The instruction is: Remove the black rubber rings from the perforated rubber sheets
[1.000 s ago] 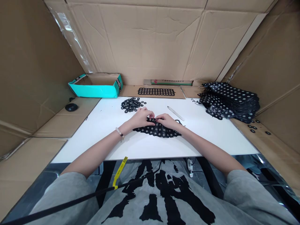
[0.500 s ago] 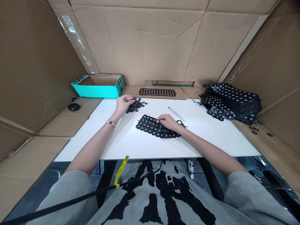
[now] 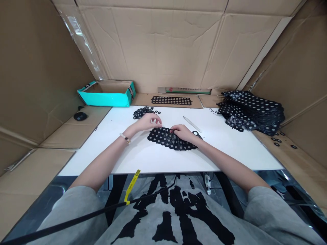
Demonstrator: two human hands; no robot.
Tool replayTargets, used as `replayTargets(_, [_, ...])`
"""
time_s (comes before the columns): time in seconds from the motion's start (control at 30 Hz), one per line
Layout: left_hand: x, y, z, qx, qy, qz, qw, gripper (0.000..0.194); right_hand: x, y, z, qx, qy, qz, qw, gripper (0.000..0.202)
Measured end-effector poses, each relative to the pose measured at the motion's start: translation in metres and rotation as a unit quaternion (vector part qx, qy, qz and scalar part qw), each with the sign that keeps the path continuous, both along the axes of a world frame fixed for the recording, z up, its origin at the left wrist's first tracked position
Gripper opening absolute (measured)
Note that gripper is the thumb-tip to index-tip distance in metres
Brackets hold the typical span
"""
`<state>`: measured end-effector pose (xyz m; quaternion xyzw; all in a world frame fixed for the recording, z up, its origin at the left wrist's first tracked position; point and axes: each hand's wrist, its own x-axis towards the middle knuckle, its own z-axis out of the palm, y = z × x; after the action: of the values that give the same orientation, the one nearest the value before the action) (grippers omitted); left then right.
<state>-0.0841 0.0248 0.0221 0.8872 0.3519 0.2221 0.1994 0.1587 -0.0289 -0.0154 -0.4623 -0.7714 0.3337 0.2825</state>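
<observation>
- Got the dotted black sheet (image 3: 163,140) lying mid-worktop (image 3: 102,153)
- Pinching the sheet's far edge with the right hand (image 3: 182,132)
- Curling the left hand (image 3: 148,121) by its far left corner, can't tell if gripping anything
- Seeing loose black rings (image 3: 140,113) past that corner, a pen (image 3: 192,124) just beyond the sheet
- Spotting a teal box (image 3: 104,99) far left of it, a dotted heap (image 3: 260,109) off right

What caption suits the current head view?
Right hand pinching a black sheet with pale round holes on a white tabletop, left hand hovering near its edge.
</observation>
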Motion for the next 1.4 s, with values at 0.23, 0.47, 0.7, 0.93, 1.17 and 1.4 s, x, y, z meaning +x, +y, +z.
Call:
replayTargets(0.23, [0.037,-0.024,-0.018,0.015,0.033,-0.024,0.999,0.028,-0.002,-0.002,0.0,0.013,0.041,0.034,0.998,0.037])
replayTargets(0.47, [0.017,0.006,-0.017,-0.11,-0.159,0.099,0.976,0.031,0.002,0.003,-0.004,0.024,0.032,0.008,0.999,0.033])
replayTargets(0.7, [-0.041,0.044,-0.019,-0.016,-0.254,0.31,0.916,0.031,0.006,0.006,-0.009,0.015,0.032,0.004,0.999,0.032])
replayTargets(0.93, [-0.051,0.046,-0.025,0.134,-0.089,0.327,0.931,0.031,0.005,0.004,-0.006,0.018,0.017,0.008,1.0,0.03])
replayTargets(1.17, [0.0,0.003,-0.008,0.044,0.002,0.027,0.999,0.038,0.007,0.007,-0.008,0.038,0.0,0.024,0.999,0.041])
replayTargets(1.4, [0.029,-0.014,-0.017,-0.034,0.001,-0.014,0.999,0.032,0.006,0.007,-0.008,0.05,0.025,0.063,0.996,0.048])
